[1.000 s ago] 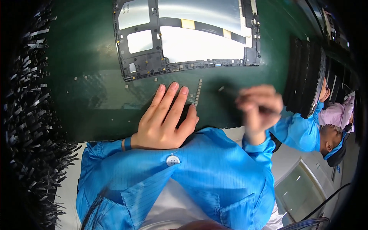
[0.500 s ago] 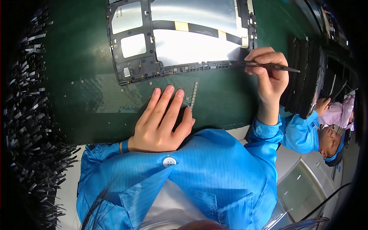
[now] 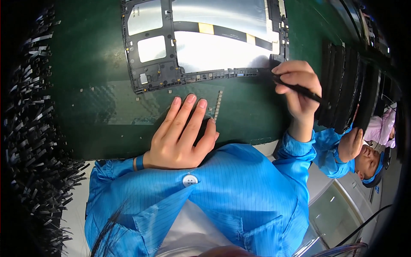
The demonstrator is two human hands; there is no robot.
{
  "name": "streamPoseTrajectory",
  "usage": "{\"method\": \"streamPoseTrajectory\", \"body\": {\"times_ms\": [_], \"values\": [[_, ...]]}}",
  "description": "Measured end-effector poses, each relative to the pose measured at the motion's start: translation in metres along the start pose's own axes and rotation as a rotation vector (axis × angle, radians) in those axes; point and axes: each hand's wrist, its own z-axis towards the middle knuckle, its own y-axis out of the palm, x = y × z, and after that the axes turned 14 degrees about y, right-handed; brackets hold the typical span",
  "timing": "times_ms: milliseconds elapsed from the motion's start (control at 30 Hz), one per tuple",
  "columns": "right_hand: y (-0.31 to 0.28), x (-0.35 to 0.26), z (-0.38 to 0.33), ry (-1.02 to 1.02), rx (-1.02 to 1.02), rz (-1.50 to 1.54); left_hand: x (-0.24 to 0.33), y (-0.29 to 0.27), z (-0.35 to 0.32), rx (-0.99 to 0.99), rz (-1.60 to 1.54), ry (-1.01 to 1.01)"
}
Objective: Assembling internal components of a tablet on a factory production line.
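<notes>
My left hand [image 3: 182, 135] lies palm down with its fingers stretched out on a thin see-through sheet [image 3: 122, 111]. Just right of its fingertips, a row of small pale pads [image 3: 218, 103] runs along the sheet's edge. Between thumb and fingers, my right hand [image 3: 299, 88] grips dark tweezers [image 3: 302, 90]. The tweezers slant, and their tips, at the lower right corner of a black device frame [image 3: 156, 70], are hard to make out. The frame has a shiny metal plate [image 3: 218, 51] in it and a narrow slotted strip along its near edge.
A few loose pads [image 3: 170, 91] are scattered on the sheet and the green mat [image 3: 90, 141]. Dense black strips [image 3: 34, 171] pile up along the left. On the right stand stacked black panels [image 3: 338, 85], with a co-worker's hand [image 3: 351, 143] near them.
The tweezers have tilted, their back end dropping, and my right hand has turned with them. The frame appears shifted slightly right. My left hand stays put. The co-worker's hand has come lower.
</notes>
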Motion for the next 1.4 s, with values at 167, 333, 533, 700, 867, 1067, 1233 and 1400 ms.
{"method": "streamPoseTrajectory", "body": {"times_ms": [167,333,533,700,867,1067,1233,1400], "values": [[0.037,-0.027,-0.034,0.244,0.328,0.239,-0.001,0.000,-0.001,0.019,-0.050,-0.009],[0.074,-0.035,-0.061,0.458,0.043,0.391,-0.001,0.002,-0.003,0.031,-0.054,-0.005],[0.081,-0.037,-0.064,0.539,0.097,0.429,-0.001,0.000,-0.003,0.000,-0.059,-0.008],[0.074,-0.037,-0.060,0.396,0.040,0.214,0.000,0.001,-0.003,0.017,-0.048,0.006],[0.078,-0.039,-0.069,-0.125,-0.005,-0.101,-0.002,0.000,-0.002,0.059,-0.025,0.024],[0.041,-0.032,-0.053,-0.001,0.187,0.097,-0.003,0.002,-0.003,0.080,-0.014,0.025],[-0.010,0.003,-0.016,0.140,0.181,0.344,-0.003,-0.003,-0.002,0.039,-0.046,0.017],[-0.011,0.004,-0.006,0.175,0.057,0.298,-0.004,-0.003,-0.006,0.048,-0.023,0.011]]}}
